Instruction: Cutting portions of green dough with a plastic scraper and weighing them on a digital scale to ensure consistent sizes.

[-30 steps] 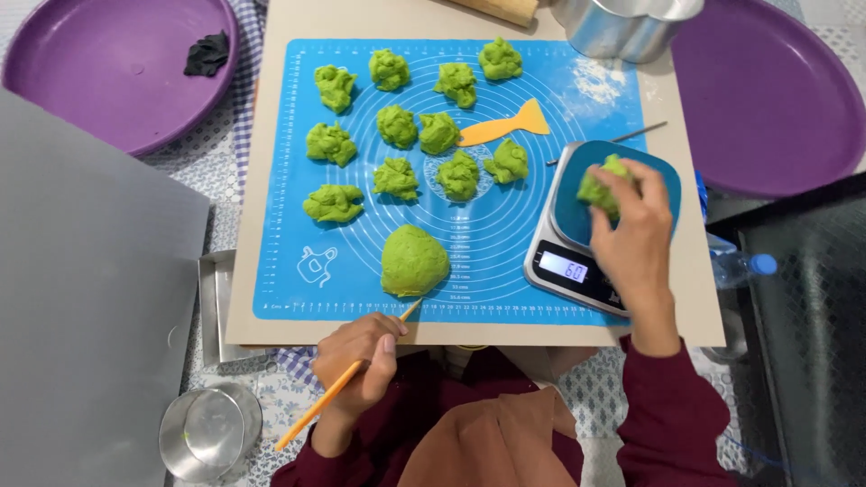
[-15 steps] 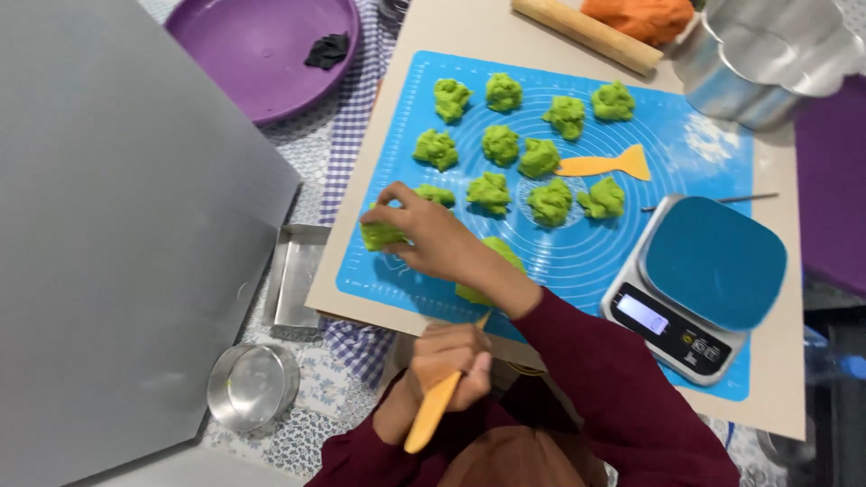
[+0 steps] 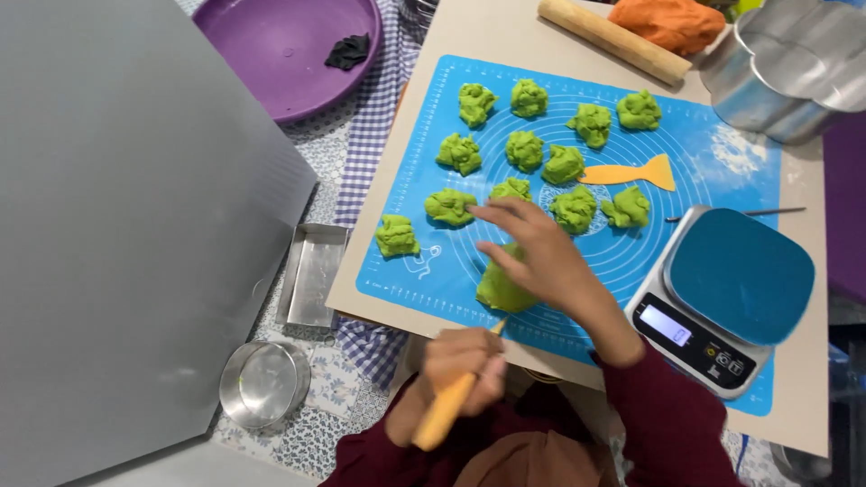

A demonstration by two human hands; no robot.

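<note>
Meanwhile the right hand (image 3: 541, 257) hovered with its fingers spread loose and open, gripping nothing, over the big green dough lump (image 3: 501, 289) on the blue mat (image 3: 722, 162). Whether the palm touched the lump could not be told. The left hand (image 3: 465, 361) was closed round an orange-handled tool (image 3: 446, 410), its tip just beside the lump's near edge. Eleven small green dough pieces (image 3: 525, 150) sat in rows on the mat, the nearest one (image 3: 396, 235) apart at the mat's left corner. An orange scraper (image 3: 630, 173) lay among them. A kitchen scale (image 3: 726, 293) stood at the right, a rolling pin (image 3: 613, 39) and orange dough (image 3: 672, 20) beyond.
</note>
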